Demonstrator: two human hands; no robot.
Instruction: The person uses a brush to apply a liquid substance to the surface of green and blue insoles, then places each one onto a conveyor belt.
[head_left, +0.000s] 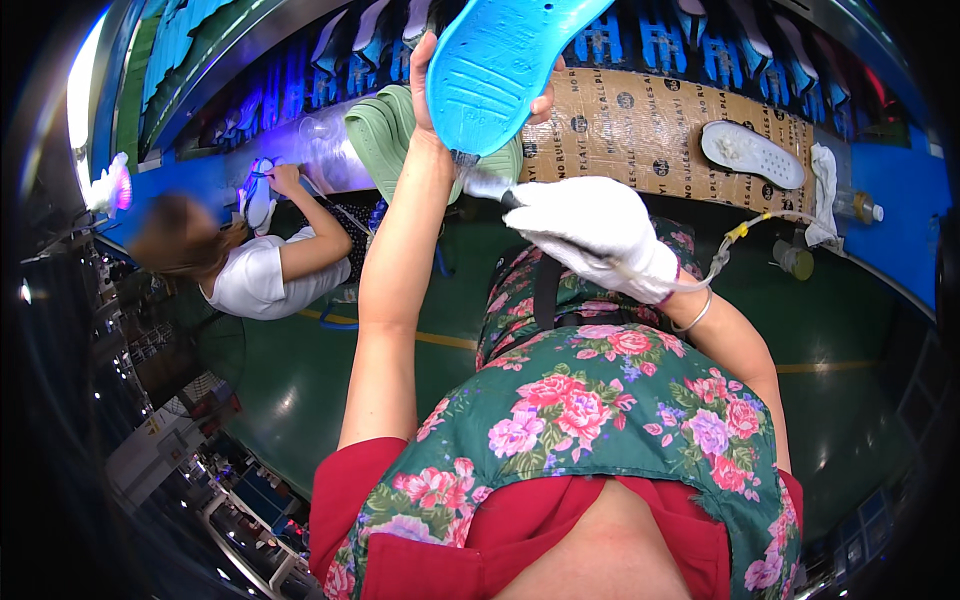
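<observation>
A bright blue shoe last or sole form (487, 75) is held up by my left hand (424, 86), its grooved underside facing me and the fingers wrapped around its sides. My right hand (592, 229), in a white knit glove, is closed on a brush (484, 184) fed by a clear tube (705, 281) with a yellow fitting. The brush's dark bristles meet the heel end of the blue piece. Behind my left wrist lie stacked green foam soles (386, 142). To the right, a white perforated sole (752, 155) with whitish residue lies on the cardboard-covered bench.
Printed cardboard (600, 135) covers the bench. A white cloth (823, 191) and a plastic bottle (855, 205) are at its right end. Beyond it stands a rack of blue holders (660, 49) with shoe parts. A co-worker (277, 270) works at the left.
</observation>
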